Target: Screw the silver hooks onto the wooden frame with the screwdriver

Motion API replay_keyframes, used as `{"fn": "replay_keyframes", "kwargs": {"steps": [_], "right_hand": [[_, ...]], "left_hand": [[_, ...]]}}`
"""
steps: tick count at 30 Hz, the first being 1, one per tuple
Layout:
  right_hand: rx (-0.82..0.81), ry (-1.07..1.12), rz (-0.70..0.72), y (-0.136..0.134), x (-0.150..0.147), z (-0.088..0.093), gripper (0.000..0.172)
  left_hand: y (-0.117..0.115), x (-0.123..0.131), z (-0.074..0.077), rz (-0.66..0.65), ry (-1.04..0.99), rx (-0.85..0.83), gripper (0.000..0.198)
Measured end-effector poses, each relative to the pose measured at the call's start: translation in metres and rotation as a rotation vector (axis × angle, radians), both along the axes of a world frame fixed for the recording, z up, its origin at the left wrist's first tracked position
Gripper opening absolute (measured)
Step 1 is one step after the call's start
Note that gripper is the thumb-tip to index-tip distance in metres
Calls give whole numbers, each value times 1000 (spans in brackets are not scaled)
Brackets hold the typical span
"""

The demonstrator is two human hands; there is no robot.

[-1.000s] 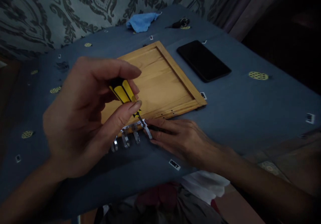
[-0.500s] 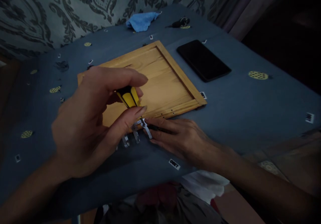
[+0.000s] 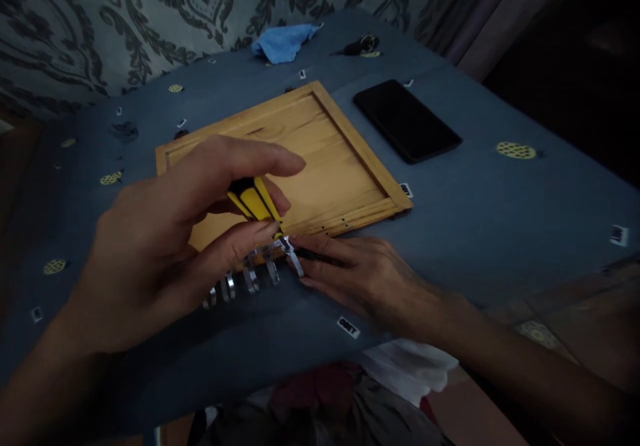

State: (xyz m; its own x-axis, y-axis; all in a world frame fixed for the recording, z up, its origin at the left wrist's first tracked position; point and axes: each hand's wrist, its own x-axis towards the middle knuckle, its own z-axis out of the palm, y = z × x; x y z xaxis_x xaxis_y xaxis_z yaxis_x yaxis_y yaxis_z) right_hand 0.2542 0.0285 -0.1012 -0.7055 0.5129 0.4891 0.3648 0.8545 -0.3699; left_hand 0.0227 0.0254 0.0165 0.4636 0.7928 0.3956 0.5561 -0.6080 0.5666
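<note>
Left grip (image 3: 150,259) closed round a yellow-and-black screwdriver (image 3: 253,201), tip down at a silver metal hook rail (image 3: 250,276).

A blue-clothed table (image 3: 500,219) lies under both grips. A shallow framed wooden panel (image 3: 325,159) sits just beyond them, its recess showing only bare wood. A black phone (image 3: 406,121) rests well beyond my right grip (image 3: 370,279). The hook rail lies between my grips at the panel's near edge, and my right fingers are flat and spread, pressing its end. I judge the tip could slip and jab those fingers, or the rail could skid on the soft cloth.
</note>
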Motion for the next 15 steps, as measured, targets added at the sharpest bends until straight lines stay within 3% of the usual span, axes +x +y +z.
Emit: {"fn": "replay_keyframes", "kwargs": {"steps": [3,10,15], "right_hand": [[9,3,3,0,0,2,25],[71,46,-1,1,-2,1,21],[62,49,-5,0,-2,0,22]], "left_hand": [[1,-1,-4,88,5,92,28],[2,1,-15,129,49,186,21],[-2,3,-9,121,28,63,20]]}}
